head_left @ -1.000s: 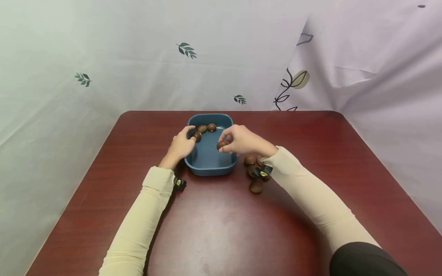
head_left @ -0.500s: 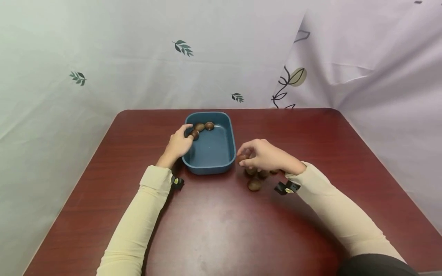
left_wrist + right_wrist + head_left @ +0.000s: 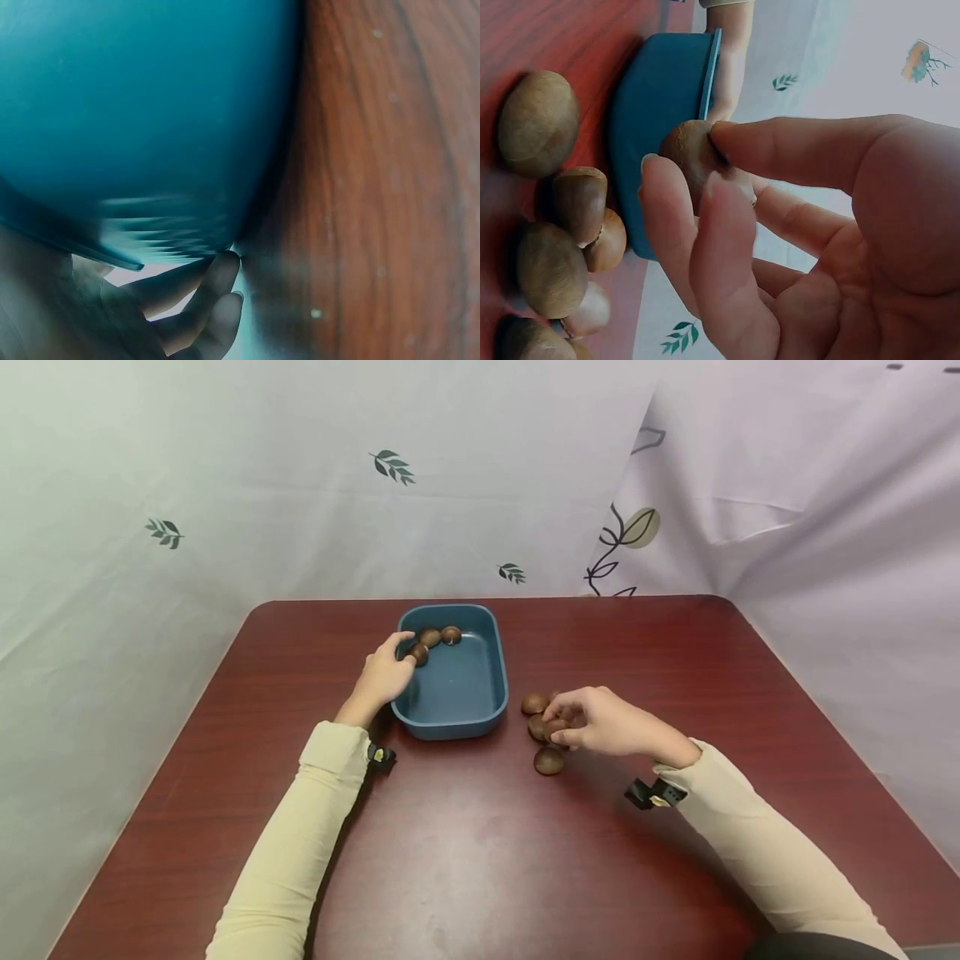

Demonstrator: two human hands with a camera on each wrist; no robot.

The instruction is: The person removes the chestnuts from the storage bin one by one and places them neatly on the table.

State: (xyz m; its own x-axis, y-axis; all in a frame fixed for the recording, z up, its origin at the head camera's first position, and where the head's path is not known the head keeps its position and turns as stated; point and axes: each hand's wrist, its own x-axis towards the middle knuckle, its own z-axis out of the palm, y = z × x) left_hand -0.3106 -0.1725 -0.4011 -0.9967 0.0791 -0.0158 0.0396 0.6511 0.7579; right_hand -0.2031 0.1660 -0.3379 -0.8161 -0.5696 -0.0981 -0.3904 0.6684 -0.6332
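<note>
My right hand (image 3: 603, 722) pinches a brown chestnut (image 3: 688, 150) between thumb and fingertips, just above the loose pile. Tan and dark brown patches show on the chestnut; the fingers hide part of it. In the head view, several more chestnuts (image 3: 549, 762) lie close together under and beside this hand, right of a blue plastic tub (image 3: 450, 727). My left hand (image 3: 385, 675) grips the tub's left side, thumb over the rim. In the left wrist view, its fingers (image 3: 217, 322) bend against the tub's outer wall. Several chestnuts (image 3: 451, 635) sit inside, toward the far left corner.
The tub stands on a reddish-brown wooden table (image 3: 442, 860) near its far edge. A pale curtain (image 3: 300, 485) with printed leaves hangs behind the table and at both sides. Small black cameras (image 3: 656, 793) are strapped at both wrists.
My right hand has moved from over the tub, where it held a chestnut, right and down to the pile. The left hand keeps its place on the tub.
</note>
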